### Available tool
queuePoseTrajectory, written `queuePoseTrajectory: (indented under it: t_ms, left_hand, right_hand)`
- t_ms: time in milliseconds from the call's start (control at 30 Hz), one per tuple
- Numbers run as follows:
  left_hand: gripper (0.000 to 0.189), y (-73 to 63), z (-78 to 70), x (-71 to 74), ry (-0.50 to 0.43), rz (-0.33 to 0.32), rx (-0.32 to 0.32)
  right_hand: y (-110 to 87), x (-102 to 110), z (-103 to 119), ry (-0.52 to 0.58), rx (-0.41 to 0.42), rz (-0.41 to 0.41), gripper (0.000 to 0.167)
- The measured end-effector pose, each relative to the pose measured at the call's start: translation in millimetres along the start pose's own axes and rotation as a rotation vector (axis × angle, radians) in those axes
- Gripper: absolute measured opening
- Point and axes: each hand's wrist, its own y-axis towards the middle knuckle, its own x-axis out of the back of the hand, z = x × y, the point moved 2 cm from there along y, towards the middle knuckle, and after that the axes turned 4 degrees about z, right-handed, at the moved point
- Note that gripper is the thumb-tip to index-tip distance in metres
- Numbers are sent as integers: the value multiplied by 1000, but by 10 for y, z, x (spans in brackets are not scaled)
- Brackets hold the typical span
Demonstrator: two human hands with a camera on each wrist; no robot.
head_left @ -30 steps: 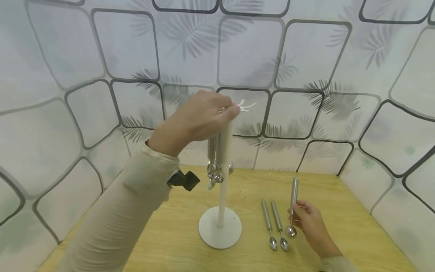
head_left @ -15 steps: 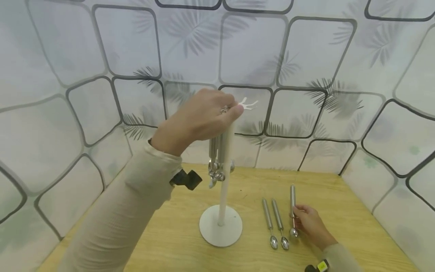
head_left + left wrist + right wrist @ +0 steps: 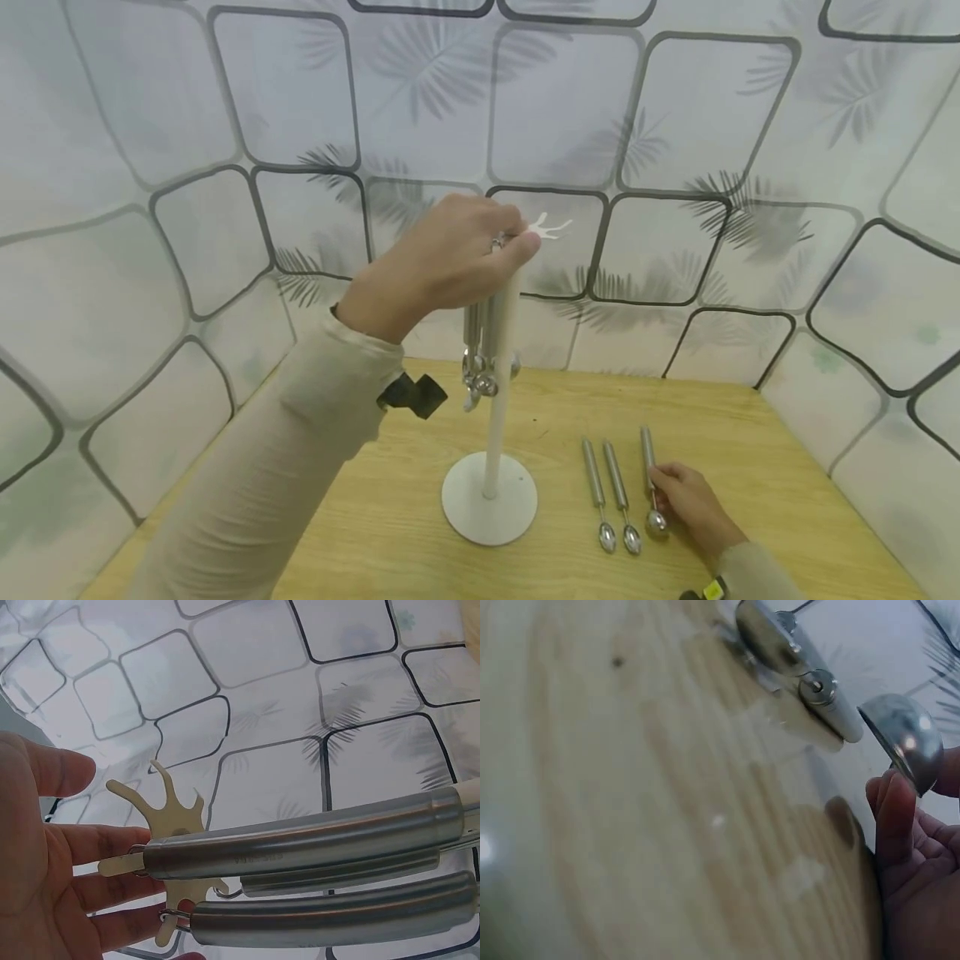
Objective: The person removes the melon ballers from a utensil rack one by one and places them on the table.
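Tipping lower since the earlier frame, the steel scoop (image 3: 647,454) is slanting down by the table (image 3: 405,517), just right of the two spoons (image 3: 594,477), nearly completing a row of three. Right fingers and thumb are pinching it; the left hand (image 3: 446,257) is touching the hooked stand (image 3: 497,429), its grip impossible to tell. Brushed handle pointing far, the scoop is showing a shiny half-round bowl near.
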Motion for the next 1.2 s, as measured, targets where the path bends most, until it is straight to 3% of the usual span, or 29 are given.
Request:
queuePoseTrajectory:
  t_ms: [433,900,1200]
  left_hand:
    - [37,28,2,-5,-17,-3,-14]
    - [37,38,-25,-18,-24,5,-5]
    - [35,40,-36,-18,-7,6,3]
  right_hand:
    - [-5,-105,3,-135,24,-6,42]
    - [-21,-47,-1,-243,26,1,47]
    - [-4,-39,20,-255,42,12,43]
